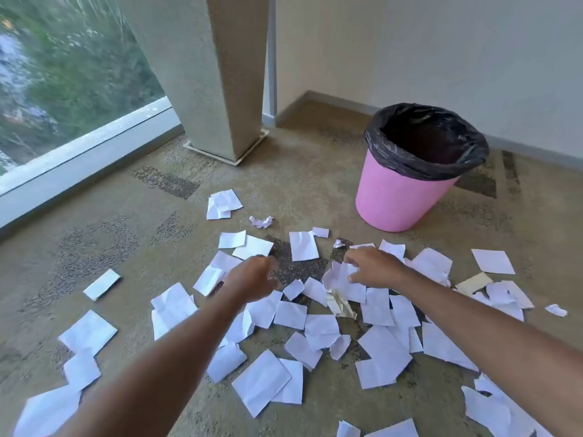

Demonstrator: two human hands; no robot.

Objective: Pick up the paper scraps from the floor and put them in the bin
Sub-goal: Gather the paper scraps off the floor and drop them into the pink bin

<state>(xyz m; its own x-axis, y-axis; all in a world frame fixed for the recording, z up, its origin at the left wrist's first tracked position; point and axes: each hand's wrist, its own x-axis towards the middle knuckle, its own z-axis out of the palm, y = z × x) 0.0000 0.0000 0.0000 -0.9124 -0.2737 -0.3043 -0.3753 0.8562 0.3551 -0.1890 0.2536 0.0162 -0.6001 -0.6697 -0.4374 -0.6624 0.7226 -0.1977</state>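
Several white paper scraps (262,383) lie scattered over the carpet across the lower half of the view. A pink bin (400,197) with a black liner stands upright at the back right, its inside dark. My right hand (375,268) reaches down at the centre right, fingers curled around a crumpled white scrap (342,279) that lies on the pile. My left hand (252,280) hovers just above the floor at the centre, blurred, fingers bent downward with nothing in them. A small crumpled ball (261,221) lies between the hands and the bin.
A square concrete pillar (217,89) rises at the back centre. A floor-level window (63,83) runs along the left. Walls with a grey skirting close the back right corner behind the bin. A cream-coloured scrap (473,282) lies among the white ones on the right.
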